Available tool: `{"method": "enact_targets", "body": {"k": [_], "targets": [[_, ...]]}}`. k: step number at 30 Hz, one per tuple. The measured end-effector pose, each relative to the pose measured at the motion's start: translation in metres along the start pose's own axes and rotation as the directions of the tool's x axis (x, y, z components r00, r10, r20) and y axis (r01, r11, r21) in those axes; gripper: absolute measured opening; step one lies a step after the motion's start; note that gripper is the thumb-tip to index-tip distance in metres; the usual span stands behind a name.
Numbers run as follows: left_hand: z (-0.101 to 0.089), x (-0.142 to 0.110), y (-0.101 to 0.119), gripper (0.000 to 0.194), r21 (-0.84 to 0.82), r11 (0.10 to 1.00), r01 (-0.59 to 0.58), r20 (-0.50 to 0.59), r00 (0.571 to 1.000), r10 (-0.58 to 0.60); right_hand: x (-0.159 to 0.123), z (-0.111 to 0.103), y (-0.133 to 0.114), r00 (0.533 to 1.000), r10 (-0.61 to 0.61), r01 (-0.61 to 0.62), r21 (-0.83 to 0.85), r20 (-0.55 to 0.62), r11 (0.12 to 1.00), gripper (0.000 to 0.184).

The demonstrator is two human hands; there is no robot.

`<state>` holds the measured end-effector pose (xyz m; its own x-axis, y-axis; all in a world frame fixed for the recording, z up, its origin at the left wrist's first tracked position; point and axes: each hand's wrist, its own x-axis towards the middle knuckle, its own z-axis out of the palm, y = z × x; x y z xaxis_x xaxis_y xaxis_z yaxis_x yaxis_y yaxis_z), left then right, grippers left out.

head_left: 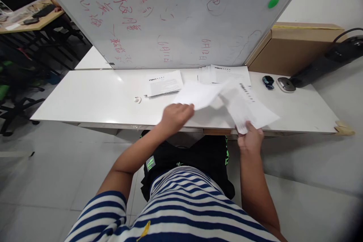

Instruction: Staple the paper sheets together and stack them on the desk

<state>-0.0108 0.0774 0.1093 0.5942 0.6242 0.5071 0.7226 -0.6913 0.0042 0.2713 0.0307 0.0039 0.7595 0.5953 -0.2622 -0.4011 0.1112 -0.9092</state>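
Observation:
My left hand (177,118) is closed on a blank-looking white sheet of paper (198,94), which is bent and a little blurred above the desk. At the right, my right hand (251,138) pinches printed paper (252,107) by its near edge, thumb on top; I cannot tell how many sheets it holds. The two papers meet or overlap between the hands. Behind them lies a fanned pile of printed sheets (231,72), partly covered. To the left, a smaller printed paper stack (166,84) rests on the desk.
The white desk (85,94) backs onto a whiteboard (181,26) with red writing. A small white curved object (137,100) lies left. On the right are a dark watch (268,81), a grey-and-white rounded device (286,84), a cardboard box (300,51) and a black cylinder (329,60).

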Motion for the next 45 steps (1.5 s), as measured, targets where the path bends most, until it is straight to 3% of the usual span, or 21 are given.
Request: {"method": "enact_targets", "body": {"k": [2, 5, 8, 11, 18, 24, 34, 41, 45], "targets": [[0.016, 0.0, 0.033, 0.022, -0.031, 0.99, -0.137, 0.18, 0.973, 0.141, 0.007, -0.014, -0.016, 0.991, -0.108, 0.109, 0.007, -0.079, 0.994, 0.042], [0.044, 0.003, 0.068, 0.02, -0.132, 0.959, -0.25, 0.347, 0.895, 0.281, 0.009, -0.035, -0.038, 0.976, -0.201, 0.201, -0.013, -0.081, 0.98, 0.044], [0.071, 0.01, 0.085, 0.016, -0.18, 0.947, -0.266, 0.443, 0.838, 0.319, 0.006, -0.05, -0.054, 0.973, -0.222, 0.222, -0.016, -0.066, 0.975, 0.046], [0.09, 0.016, 0.094, 0.015, -0.188, 0.949, -0.253, 0.488, 0.814, 0.313, 0.0, -0.053, -0.062, 0.983, -0.18, 0.179, -0.052, -0.031, 0.983, 0.047], [0.114, 0.011, 0.107, 0.015, -0.146, 0.977, -0.156, 0.471, 0.857, 0.207, -0.002, -0.047, -0.049, 0.997, -0.041, 0.056, -0.282, 0.059, 0.958, 0.043], [0.118, -0.002, 0.12, 0.018, -0.152, 0.98, -0.128, 0.419, 0.89, 0.182, 0.003, -0.055, -0.039, 0.997, -0.039, 0.059, -0.328, 0.065, 0.943, 0.042], [0.103, 0.008, 0.12, 0.017, -0.173, 0.968, -0.183, 0.494, 0.834, 0.246, 0.004, -0.062, -0.034, 0.998, -0.046, 0.057, -0.358, 0.038, 0.932, 0.043], [0.113, 0.006, 0.123, 0.018, -0.165, 0.972, -0.166, 0.443, 0.868, 0.224, 0.004, -0.062, -0.038, 0.994, -0.033, 0.076, -0.428, 0.108, 0.9, 0.038], [0.119, -0.003, 0.127, 0.033, -0.198, 0.969, -0.145, 0.413, 0.884, 0.216, 0.007, -0.066, -0.038, 0.992, -0.004, 0.072, -0.535, 0.127, 0.842, 0.036]]}}
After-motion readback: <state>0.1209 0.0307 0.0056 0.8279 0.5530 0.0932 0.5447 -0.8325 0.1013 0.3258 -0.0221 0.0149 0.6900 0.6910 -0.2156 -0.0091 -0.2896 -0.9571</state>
